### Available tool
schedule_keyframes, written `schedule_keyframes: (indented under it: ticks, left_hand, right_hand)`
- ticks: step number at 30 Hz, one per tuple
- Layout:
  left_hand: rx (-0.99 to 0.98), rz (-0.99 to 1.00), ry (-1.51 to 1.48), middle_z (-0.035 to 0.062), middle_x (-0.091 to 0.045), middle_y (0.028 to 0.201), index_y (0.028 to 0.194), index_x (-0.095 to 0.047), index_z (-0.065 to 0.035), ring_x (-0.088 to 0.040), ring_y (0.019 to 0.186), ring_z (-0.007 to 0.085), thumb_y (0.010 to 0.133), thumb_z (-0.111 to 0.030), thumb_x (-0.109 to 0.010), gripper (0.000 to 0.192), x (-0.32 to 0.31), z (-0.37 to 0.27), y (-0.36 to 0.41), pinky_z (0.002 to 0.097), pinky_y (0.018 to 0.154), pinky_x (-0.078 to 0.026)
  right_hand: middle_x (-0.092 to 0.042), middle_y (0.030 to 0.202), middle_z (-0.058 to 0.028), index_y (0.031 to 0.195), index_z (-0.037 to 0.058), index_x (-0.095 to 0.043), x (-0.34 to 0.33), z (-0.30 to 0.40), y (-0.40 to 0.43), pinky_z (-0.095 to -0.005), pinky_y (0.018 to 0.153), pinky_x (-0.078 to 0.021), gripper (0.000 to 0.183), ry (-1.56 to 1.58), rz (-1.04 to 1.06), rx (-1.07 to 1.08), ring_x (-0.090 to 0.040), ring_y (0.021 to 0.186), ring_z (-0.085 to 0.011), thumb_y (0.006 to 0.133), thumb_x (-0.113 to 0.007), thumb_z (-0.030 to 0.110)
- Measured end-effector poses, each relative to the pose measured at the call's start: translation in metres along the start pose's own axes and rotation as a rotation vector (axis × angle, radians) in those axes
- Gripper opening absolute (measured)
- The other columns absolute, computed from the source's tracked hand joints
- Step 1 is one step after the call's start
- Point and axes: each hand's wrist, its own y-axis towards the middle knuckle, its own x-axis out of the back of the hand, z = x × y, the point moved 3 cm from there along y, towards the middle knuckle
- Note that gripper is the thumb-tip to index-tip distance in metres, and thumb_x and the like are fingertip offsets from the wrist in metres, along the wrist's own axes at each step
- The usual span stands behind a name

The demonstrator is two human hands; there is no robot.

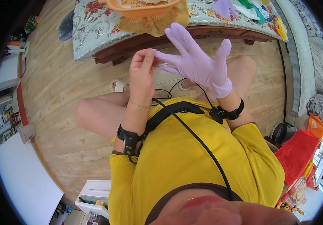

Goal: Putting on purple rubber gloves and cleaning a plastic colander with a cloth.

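Observation:
A thin lilac disposable glove (196,66) covers my right hand (195,62), its cuff bunched at the wrist. That hand is raised with the fingers spread and the thumb apart, holding nothing. My bare left hand (143,71) pinches the tip of one gloved finger, seemingly the ring finger, between thumb and fingertips. Both hands are in the air above my lap, short of the table's near edge. Black straps with small devices sit around my left forearm (129,140) and right wrist (231,112).
Ahead stands a low wooden table (203,32) with a floral cover. It bears an orange plastic basket (144,11) on a brown towel (158,24), a lilac glove (224,9) and several packets (262,14). A black cable (195,132) crosses my front. A sofa (300,78) is at right.

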Motion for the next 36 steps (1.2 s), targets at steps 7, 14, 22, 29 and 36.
schedule_keyframes:
  ticks: [7, 14, 22, 29, 36]
  left_hand:
    - [-0.138, -0.076, 0.059, 0.0042, -0.066, 0.111, 0.114, -0.063, -0.0070, -0.061, 0.102, 0.0131, 0.102, -0.020, -0.061, 0.018, -0.002, -0.001, -0.006, 0.0308, 0.090, -0.052]
    - [0.158, 0.021, 0.171, 0.0022, -0.066, 0.112, 0.120, -0.063, -0.0046, -0.061, 0.099, 0.0098, 0.100, -0.025, -0.065, 0.028, -0.016, 0.010, -0.012, 0.0258, 0.084, -0.050]
    - [0.167, 0.252, 0.445, 0.0030, -0.069, 0.092, 0.099, -0.069, -0.0025, -0.060, 0.085, 0.0088, 0.094, -0.016, -0.071, 0.015, -0.023, 0.014, -0.016, 0.0259, 0.078, -0.049]
    - [0.208, 0.383, 0.545, 0.0011, -0.066, 0.095, 0.104, -0.066, -0.0033, -0.058, 0.084, 0.0069, 0.092, -0.015, -0.074, 0.018, -0.038, 0.026, -0.025, 0.0235, 0.072, -0.048]
    - [-0.023, 0.323, 0.800, 0.0007, -0.062, 0.097, 0.096, -0.064, -0.0039, -0.058, 0.083, 0.0089, 0.082, -0.015, -0.082, 0.026, -0.056, 0.018, -0.028, 0.0230, 0.069, -0.048]
  right_hand:
    - [-0.010, 0.168, -0.0047, 0.162, 0.0143, -0.004, -0.010, 0.004, 0.005, -0.0540, 0.118, -0.0232, 0.122, -0.087, -0.093, 0.078, -0.019, 0.151, -0.0408, 0.075, -0.022, 0.097]
    - [-0.017, 0.166, -0.0001, 0.162, 0.0171, -0.012, -0.009, 0.016, 0.013, -0.0576, 0.120, -0.0171, 0.113, 0.236, -0.095, 0.181, -0.015, 0.152, -0.0389, 0.080, -0.020, 0.094]
    - [-0.021, 0.166, -0.0054, 0.162, 0.0157, -0.014, -0.013, 0.011, 0.017, -0.0598, 0.119, -0.0206, 0.108, 0.293, -0.098, 0.234, -0.012, 0.152, -0.0422, 0.084, -0.024, 0.090]
    - [-0.024, 0.163, -0.0109, 0.160, 0.0090, -0.019, 0.010, 0.009, 0.032, -0.0530, 0.124, -0.0128, 0.097, 0.184, -0.228, 0.368, -0.014, 0.152, -0.0405, 0.093, -0.029, 0.079]
    - [-0.026, 0.160, -0.0158, 0.153, -0.0040, -0.027, 0.043, 0.012, 0.048, -0.0537, 0.123, -0.0197, 0.088, 0.263, -0.316, 0.546, -0.018, 0.151, -0.0420, 0.098, -0.046, 0.062]
